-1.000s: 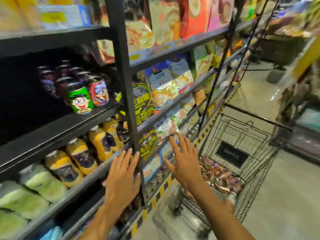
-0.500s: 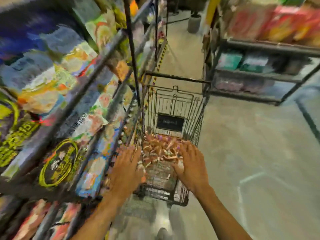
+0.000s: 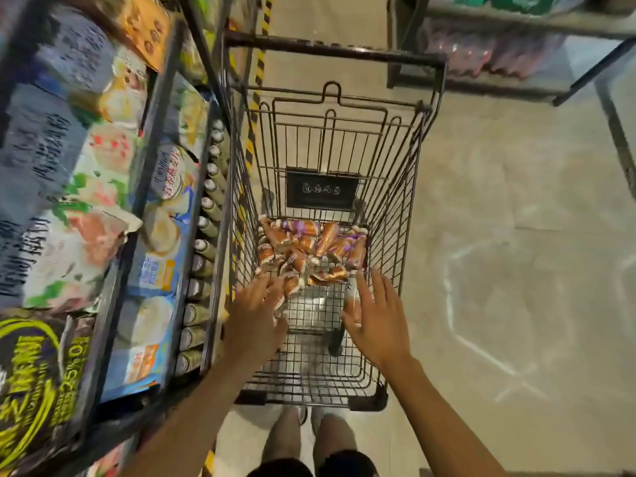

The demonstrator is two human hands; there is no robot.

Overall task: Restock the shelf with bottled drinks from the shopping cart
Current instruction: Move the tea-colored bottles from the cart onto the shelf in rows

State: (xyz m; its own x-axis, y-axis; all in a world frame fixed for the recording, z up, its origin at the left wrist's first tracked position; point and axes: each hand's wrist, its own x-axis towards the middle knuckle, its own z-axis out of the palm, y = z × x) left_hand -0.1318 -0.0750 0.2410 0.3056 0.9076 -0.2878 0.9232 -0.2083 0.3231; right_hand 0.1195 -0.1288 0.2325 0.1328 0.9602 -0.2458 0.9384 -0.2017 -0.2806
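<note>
Your left hand [image 3: 256, 318] and right hand [image 3: 373, 316] hover open and empty over the shopping cart [image 3: 406, 187]; take one bottle from the near edge of the bottled drinks [image 3: 309, 249] heaped on its floor

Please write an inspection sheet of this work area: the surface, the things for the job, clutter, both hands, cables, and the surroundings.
Surface: wire floor of the shopping cart; near half bare.
Job's things: bottled drinks, brown with white caps, lying jumbled at the cart's far end; count unclear.
Clutter: nothing seen in the cart besides bottles.
Hands: left hand and right hand open, fingers spread, reaching into the cart; neither holds a bottle.
Cables: nothing seen.
Surroundings: shelf on the left with snack bags and a row of capped bottles along a low tier; second shelf across the aisle; concrete floor.
</note>
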